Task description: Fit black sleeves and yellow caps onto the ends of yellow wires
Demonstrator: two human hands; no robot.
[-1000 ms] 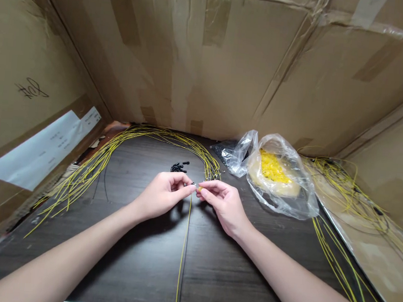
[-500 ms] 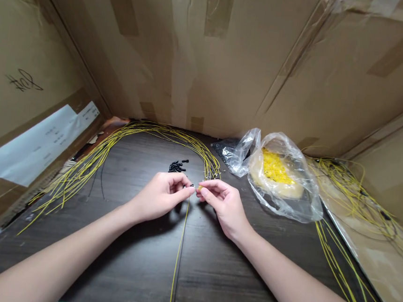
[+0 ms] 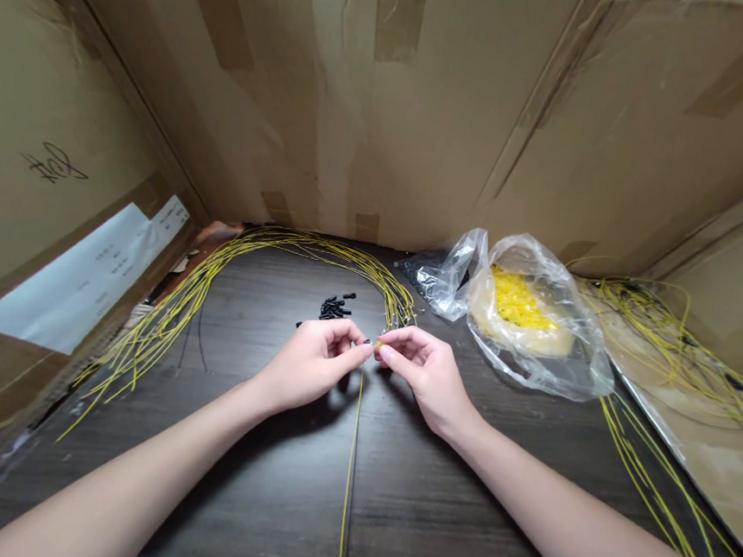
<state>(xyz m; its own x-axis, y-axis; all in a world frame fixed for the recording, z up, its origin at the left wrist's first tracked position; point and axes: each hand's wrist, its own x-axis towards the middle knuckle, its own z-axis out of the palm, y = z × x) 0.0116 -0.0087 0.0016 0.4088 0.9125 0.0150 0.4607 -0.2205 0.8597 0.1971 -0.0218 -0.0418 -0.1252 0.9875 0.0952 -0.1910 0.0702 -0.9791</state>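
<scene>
My left hand (image 3: 312, 360) is closed, its thumb and forefinger pinching a small black piece (image 3: 367, 342). A thin yellow wire (image 3: 351, 467) runs from beneath these fingertips down toward the table's front edge. Facing it, my right hand (image 3: 425, 374) pinches a small yellow piece (image 3: 378, 345). The two pieces meet or nearly meet; I cannot tell whether they touch. Just beyond my left hand lies a small pile of black sleeves (image 3: 334, 307). The metal-tipped ends of a yellow wire bundle (image 3: 284, 238) lie behind my right fingers.
An open clear bag of yellow pieces (image 3: 518, 300) sits at the back right, beside a clear bag of black pieces (image 3: 432, 284). More yellow wires (image 3: 653, 329) lie on cardboard at the right. Cardboard walls (image 3: 282, 115) enclose the dark table (image 3: 247, 510).
My fingertips have come slightly closer together, bringing the yellow piece nearer the black one. The whole view has shifted a little. Both pinches are kept.
</scene>
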